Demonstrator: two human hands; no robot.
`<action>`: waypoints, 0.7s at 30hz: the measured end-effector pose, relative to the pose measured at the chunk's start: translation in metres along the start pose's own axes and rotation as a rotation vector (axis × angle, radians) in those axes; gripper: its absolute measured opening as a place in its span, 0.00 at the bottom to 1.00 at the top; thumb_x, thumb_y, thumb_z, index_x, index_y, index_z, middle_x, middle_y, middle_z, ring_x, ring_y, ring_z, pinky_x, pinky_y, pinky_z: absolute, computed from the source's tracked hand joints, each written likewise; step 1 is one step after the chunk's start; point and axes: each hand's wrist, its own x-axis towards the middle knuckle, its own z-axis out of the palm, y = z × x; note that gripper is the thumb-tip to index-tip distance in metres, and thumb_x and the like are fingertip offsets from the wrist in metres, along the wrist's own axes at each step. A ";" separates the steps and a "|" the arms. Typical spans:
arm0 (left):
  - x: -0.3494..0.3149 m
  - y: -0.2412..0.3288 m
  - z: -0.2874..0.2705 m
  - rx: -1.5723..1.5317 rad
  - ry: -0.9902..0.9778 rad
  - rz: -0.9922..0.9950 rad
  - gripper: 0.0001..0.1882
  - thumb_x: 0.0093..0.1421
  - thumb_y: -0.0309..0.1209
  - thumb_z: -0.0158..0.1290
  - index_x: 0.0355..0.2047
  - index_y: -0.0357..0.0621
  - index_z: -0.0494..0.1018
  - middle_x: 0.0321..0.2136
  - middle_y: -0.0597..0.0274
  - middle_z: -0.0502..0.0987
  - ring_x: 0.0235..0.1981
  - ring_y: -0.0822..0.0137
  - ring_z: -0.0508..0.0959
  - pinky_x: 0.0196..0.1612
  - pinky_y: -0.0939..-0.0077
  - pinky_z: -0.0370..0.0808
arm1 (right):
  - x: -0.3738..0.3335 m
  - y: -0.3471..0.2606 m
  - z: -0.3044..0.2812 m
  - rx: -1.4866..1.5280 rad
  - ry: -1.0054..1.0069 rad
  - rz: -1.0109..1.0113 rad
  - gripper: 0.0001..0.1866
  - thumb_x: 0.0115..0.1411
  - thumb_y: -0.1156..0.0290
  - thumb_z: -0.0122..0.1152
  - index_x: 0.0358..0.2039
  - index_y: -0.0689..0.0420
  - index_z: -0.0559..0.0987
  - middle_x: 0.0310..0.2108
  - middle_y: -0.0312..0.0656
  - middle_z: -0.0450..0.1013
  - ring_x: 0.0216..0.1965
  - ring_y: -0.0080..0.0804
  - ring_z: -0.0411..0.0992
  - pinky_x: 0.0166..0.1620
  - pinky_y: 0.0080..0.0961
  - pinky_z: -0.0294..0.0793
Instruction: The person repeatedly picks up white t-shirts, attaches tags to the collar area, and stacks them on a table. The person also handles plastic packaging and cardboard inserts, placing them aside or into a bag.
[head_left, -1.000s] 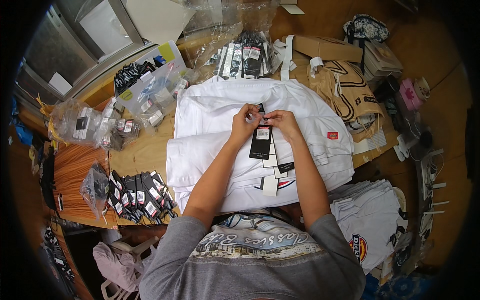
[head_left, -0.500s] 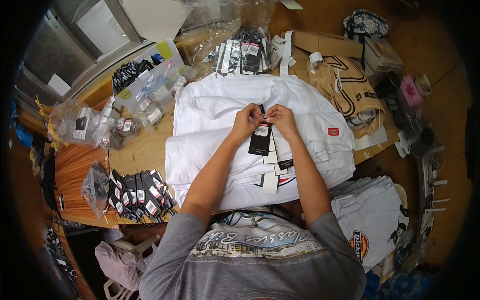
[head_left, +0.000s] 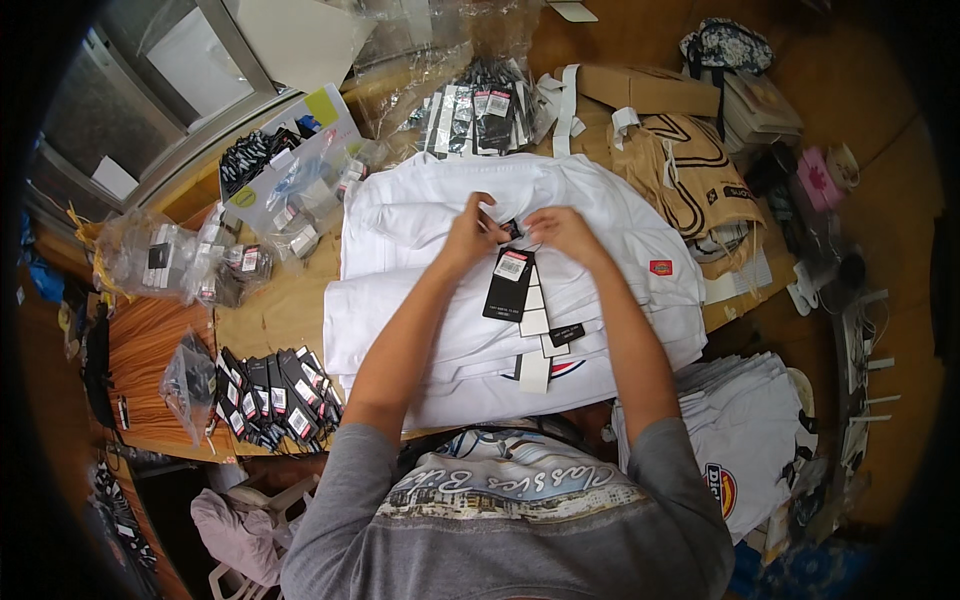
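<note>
A pile of white T-shirts (head_left: 400,350) lies in front of me. At the neckline of the top one, beside a small dark neck label (head_left: 513,229), my left hand (head_left: 470,236) has curled fingers; what they grip is hidden. My right hand (head_left: 566,236) is closed just right of the label, its fingertips slightly blurred, pinching the thin string of the hang tags. A black hang tag (head_left: 507,285) with a white-and-red sticker hangs below the hands, over the shirt front. Next to it runs a strip of white tags (head_left: 534,315) with a smaller black tag (head_left: 566,335).
Loose black tags (head_left: 275,395) lie at the left, below plastic-wrapped bundles (head_left: 165,250). A box of black strings (head_left: 262,155) and a bundle of tags (head_left: 480,110) are behind. Far right are a brown bag (head_left: 690,180) and, lower, more white shirts (head_left: 720,430).
My hands have drawn slightly apart at the neckline, and the left index finger has lifted. The hang tags have swung a little to the left. The view has shifted slightly.
</note>
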 end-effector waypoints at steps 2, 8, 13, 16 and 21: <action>-0.005 0.007 -0.034 0.486 0.109 0.113 0.33 0.34 0.21 0.59 0.42 0.51 0.58 0.30 0.60 0.68 0.32 0.64 0.68 0.34 0.76 0.66 | 0.007 -0.017 -0.035 -0.361 0.295 -0.110 0.10 0.46 0.83 0.50 0.31 0.64 0.73 0.26 0.42 0.72 0.27 0.24 0.69 0.33 0.17 0.68; -0.021 -0.020 -0.120 1.070 -0.030 0.045 0.33 0.32 0.28 0.60 0.43 0.59 0.65 0.45 0.65 0.65 0.44 0.57 0.66 0.39 0.58 0.66 | 0.030 -0.027 -0.077 -0.845 0.323 -0.165 0.20 0.46 0.85 0.40 0.41 0.54 0.70 0.38 0.42 0.69 0.43 0.37 0.65 0.46 0.34 0.59; -0.009 -0.003 -0.142 0.675 0.111 0.126 0.11 0.41 0.18 0.48 0.28 0.40 0.71 0.25 0.62 0.74 0.30 0.64 0.73 0.36 0.76 0.67 | 0.058 -0.023 -0.051 -1.327 -0.039 -0.184 0.25 0.50 0.79 0.36 0.49 0.41 0.62 0.49 0.36 0.61 0.53 0.35 0.53 0.53 0.52 0.39; -0.013 0.007 -0.159 0.354 0.129 0.124 0.12 0.42 0.11 0.43 0.27 0.37 0.70 0.24 0.65 0.73 0.28 0.76 0.69 0.33 0.84 0.65 | 0.067 -0.032 -0.056 -1.488 -0.191 0.075 0.17 0.51 0.72 0.40 0.39 0.41 0.72 0.47 0.36 0.63 0.52 0.35 0.55 0.54 0.52 0.36; -0.024 0.014 -0.168 0.265 0.093 0.160 0.09 0.43 0.17 0.48 0.27 0.36 0.72 0.23 0.64 0.73 0.25 0.75 0.69 0.31 0.82 0.66 | 0.041 -0.059 -0.090 -1.548 -0.102 -0.165 0.09 0.41 0.68 0.55 0.27 0.48 0.76 0.37 0.37 0.67 0.47 0.34 0.59 0.49 0.54 0.46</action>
